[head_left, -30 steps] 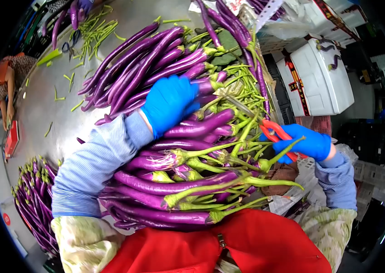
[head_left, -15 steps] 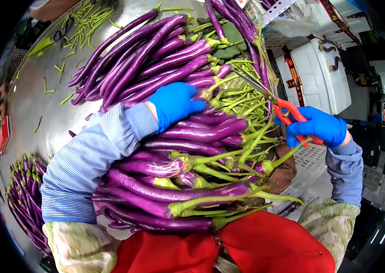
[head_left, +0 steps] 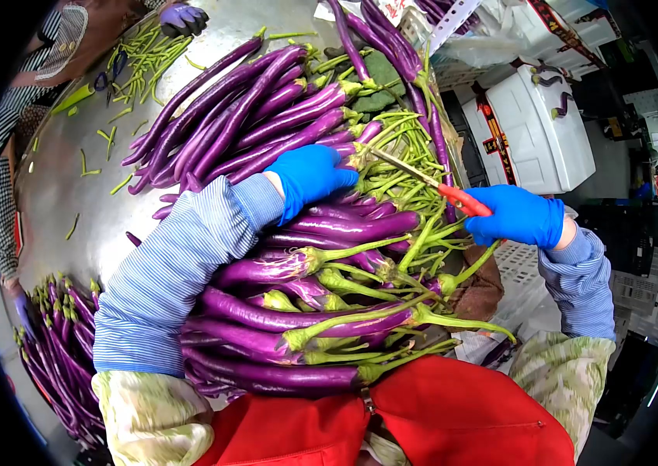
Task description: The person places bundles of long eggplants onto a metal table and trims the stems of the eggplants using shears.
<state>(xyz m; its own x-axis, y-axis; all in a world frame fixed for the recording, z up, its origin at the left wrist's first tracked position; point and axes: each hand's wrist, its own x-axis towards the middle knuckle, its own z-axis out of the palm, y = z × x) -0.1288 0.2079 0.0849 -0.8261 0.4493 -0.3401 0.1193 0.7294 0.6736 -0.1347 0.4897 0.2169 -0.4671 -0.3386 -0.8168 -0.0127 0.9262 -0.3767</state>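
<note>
Across the table lies a pile of long purple eggplants (head_left: 344,227), their green stems pointing right. My left hand (head_left: 309,180), in a blue glove, is closed over an eggplant (head_left: 360,158) near its cap; most of that eggplant is hidden under the hand and in the pile. To the right, my blue-gloved right hand (head_left: 517,216) grips red-handled scissors (head_left: 461,199). The scissors' blades look closed and reach left over the stems, with their tip close to the cap by my left hand. Cut green stems (head_left: 400,167) lie beneath the blades.
Loose stem pieces (head_left: 146,58) are scattered on the metal table (head_left: 57,210). A co-worker's gloved hand (head_left: 183,17) shows at the far edge. More eggplants (head_left: 61,357) stand bunched at lower left. A white foam box (head_left: 543,128) sits at right, near a brown cloth (head_left: 480,291).
The scissors' handles have come together and the blades closed. My right hand moved slightly left and turned. My left hand shifted slightly right. A co-worker's arms and gloved hand appeared at upper left.
</note>
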